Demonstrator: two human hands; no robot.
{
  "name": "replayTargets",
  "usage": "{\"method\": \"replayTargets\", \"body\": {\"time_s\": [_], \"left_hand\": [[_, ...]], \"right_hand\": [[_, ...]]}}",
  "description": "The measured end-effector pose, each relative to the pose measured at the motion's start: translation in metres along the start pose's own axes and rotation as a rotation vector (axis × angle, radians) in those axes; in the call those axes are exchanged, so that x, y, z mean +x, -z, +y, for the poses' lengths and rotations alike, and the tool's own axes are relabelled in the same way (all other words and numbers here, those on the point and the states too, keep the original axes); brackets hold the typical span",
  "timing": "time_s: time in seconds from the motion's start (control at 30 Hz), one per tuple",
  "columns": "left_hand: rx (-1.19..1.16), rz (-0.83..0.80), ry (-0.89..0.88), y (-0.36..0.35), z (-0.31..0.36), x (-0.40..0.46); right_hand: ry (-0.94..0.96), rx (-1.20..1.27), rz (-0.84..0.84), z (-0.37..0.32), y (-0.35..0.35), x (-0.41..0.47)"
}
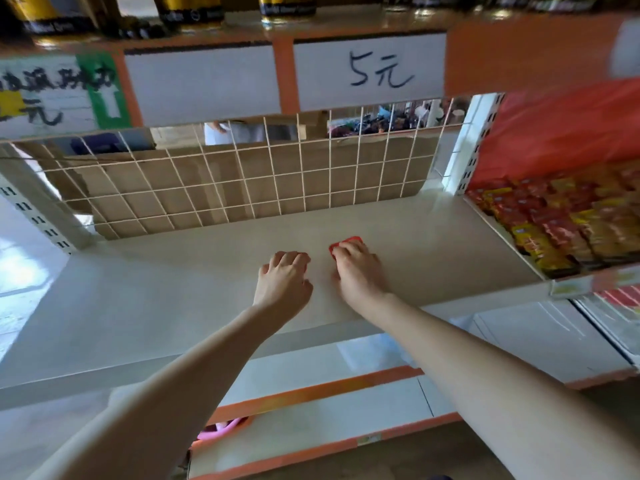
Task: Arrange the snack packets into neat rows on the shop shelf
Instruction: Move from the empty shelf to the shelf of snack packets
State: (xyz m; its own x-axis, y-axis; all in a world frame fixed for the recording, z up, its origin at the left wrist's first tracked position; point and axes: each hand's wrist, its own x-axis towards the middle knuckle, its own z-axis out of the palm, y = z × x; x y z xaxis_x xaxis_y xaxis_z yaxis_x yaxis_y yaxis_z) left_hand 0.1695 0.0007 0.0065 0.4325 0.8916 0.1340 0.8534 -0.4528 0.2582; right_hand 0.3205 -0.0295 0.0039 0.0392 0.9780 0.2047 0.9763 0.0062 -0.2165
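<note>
- Snack packets: only one red packet (346,244) shows on the cream shelf (433,244), centre frame, poking out at 12 o'clock from under your right hand (356,268).
- Head view: your right hand has fingers curled down over that packet, pressing or pinching it to the board; exact grip is hidden by the knuckles.
- Your left hand (284,278) sits just beside it at 9 o'clock, fingers curled. A sliver of red at the fingertips may be a second packet, too small to call, so its grasp is unclear.
- Likely reason for the pose: you're setting the first packets down mid-shelf to start a row, so most of the task looks undone.
- Stock pile (571,216) of red and yellow packets lies in the neighbouring bay at 3 o'clock, well apart from your hands.
- Surface: smooth, pale, glossy board; packets should slide easily.
- Room: wire grid back (242,181) with cardboard behind at 12 o'clock, price card "5元" (377,72) above, orange-trimmed lower shelf (311,396) at 6 o'clock.
</note>
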Motion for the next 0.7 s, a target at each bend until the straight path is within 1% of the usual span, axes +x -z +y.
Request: {"method": "replayTargets", "body": {"time_s": [0.13,0.23,0.43,0.57,0.7], "left_hand": [[-0.022,0.065,-0.063,-0.011,0.060,0.011],[-0.027,0.101,-0.121,-0.020,0.101,0.017],[-0.070,0.172,-0.298,-0.038,0.188,0.025],[-0.092,0.187,-0.392,-0.052,0.245,0.027],[-0.127,0.187,-0.512,-0.065,0.298,0.033]], "right_hand": [[-0.023,0.023,0.115,0.049,0.021,-0.025],[-0.058,0.016,0.162,0.084,0.036,-0.042],[-0.156,0.045,0.321,0.153,0.070,-0.085],[-0.207,0.050,0.402,0.201,0.086,-0.119],[-0.311,0.025,0.452,0.241,0.103,-0.146]]}}
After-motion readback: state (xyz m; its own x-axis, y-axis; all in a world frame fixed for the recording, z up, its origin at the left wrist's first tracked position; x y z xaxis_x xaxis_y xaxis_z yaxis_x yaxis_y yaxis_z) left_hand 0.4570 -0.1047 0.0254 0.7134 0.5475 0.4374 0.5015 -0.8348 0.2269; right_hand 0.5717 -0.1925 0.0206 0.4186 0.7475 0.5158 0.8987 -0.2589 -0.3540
